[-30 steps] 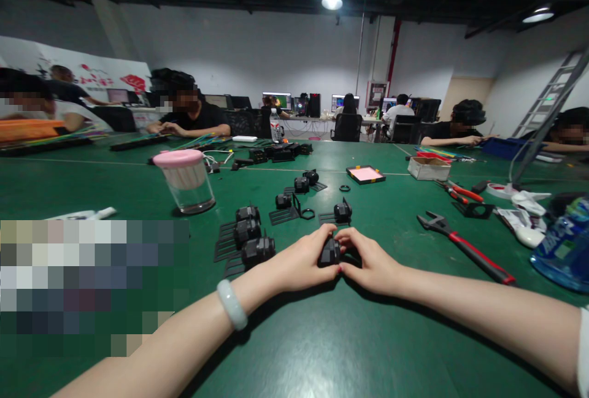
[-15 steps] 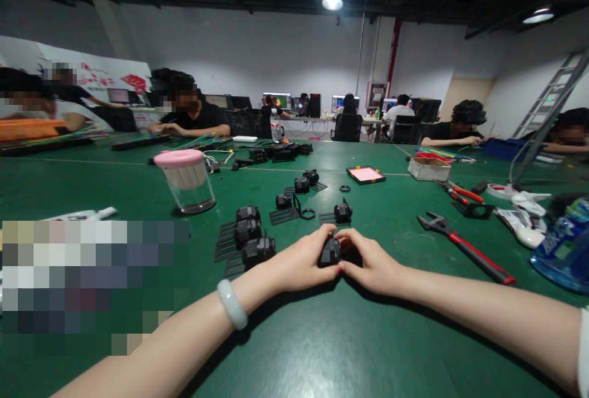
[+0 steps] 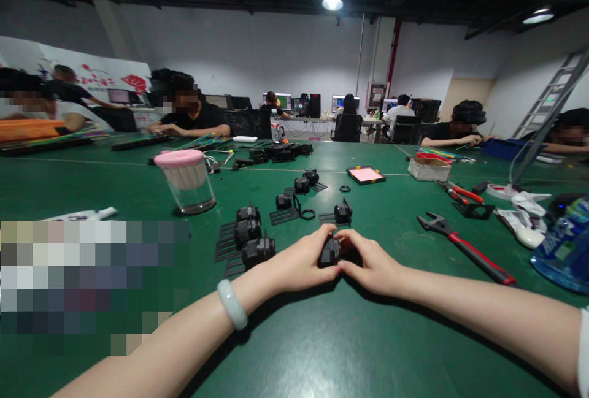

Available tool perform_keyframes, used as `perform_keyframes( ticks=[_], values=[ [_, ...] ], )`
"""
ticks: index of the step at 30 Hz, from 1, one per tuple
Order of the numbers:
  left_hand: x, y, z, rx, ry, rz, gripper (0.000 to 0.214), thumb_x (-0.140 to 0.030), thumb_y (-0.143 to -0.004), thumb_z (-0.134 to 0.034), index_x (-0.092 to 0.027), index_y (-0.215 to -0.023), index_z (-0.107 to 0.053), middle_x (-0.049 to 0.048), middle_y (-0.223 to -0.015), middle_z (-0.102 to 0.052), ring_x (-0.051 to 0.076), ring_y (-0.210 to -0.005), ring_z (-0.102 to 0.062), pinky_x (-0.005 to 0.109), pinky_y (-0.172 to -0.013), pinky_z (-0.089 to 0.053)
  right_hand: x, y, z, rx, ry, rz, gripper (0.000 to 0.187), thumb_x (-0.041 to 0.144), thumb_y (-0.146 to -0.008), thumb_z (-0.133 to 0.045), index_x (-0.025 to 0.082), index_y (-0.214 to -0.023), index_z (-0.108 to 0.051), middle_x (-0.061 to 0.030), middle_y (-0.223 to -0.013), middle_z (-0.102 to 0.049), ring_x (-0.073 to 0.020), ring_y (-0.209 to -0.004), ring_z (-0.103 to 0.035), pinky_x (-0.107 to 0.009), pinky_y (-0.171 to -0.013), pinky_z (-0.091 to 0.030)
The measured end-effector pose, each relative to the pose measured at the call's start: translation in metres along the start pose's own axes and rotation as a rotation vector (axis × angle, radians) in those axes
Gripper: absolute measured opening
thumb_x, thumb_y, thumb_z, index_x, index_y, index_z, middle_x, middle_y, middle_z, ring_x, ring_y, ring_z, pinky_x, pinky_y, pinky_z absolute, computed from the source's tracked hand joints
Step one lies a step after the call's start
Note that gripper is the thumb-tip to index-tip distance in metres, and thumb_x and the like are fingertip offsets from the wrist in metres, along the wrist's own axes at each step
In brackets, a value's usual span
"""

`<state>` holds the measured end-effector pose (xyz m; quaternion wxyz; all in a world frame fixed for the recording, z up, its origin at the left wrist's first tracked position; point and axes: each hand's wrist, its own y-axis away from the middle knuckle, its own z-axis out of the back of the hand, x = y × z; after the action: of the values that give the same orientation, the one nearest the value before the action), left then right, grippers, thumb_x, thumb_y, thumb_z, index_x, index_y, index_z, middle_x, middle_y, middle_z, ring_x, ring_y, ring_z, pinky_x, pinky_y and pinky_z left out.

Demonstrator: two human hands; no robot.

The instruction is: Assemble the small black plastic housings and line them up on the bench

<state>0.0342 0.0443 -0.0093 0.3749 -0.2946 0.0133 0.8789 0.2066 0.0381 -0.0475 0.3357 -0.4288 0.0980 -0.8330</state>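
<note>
Between my two hands is a small black plastic fitting [image 3: 329,252], its far side hidden by fingers. My left hand [image 3: 301,263], with a pale bangle [image 3: 232,305] on the wrist, is closed around the fitting's left side. My right hand [image 3: 372,264] pinches its right side with thumb and fingers. Left of my hands stand several similar black fittings [image 3: 257,251] with slotted plates. One more black fitting [image 3: 342,212] sits just beyond my fingers, and others lie farther back beside a black ring [image 3: 308,214].
An adjustable wrench [image 3: 464,248] and a blue bottle [image 3: 561,248] lie to the right, near red-handled pliers [image 3: 464,193]. A pink-lidded jar [image 3: 184,182] stands left. Farther back are a pink-lined tray [image 3: 365,175] and a small box [image 3: 429,169]. Other people sit across the green table [image 3: 313,349].
</note>
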Motion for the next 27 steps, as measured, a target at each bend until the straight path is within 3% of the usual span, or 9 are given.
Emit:
perform_keyframes(
  ticks=[27],
  values=[
    [0.0034,0.0006,-0.0015,-0.01,-0.033,-0.003,0.051,-0.029,-0.067,-0.051,-0.02,-0.113,-0.031,0.0068,-0.103,-0.05,0.021,-0.089,-0.051,0.032,-0.077,-0.04,0.0012,0.0002,0.0007,0.017,0.037,-0.016,0.036,0.015,-0.072,-0.049,0.019,-0.107,-0.039,-0.0051,-0.097,-0.054,-0.0161,-0.087,-0.05,-0.03,-0.077,-0.038]
  ],
)
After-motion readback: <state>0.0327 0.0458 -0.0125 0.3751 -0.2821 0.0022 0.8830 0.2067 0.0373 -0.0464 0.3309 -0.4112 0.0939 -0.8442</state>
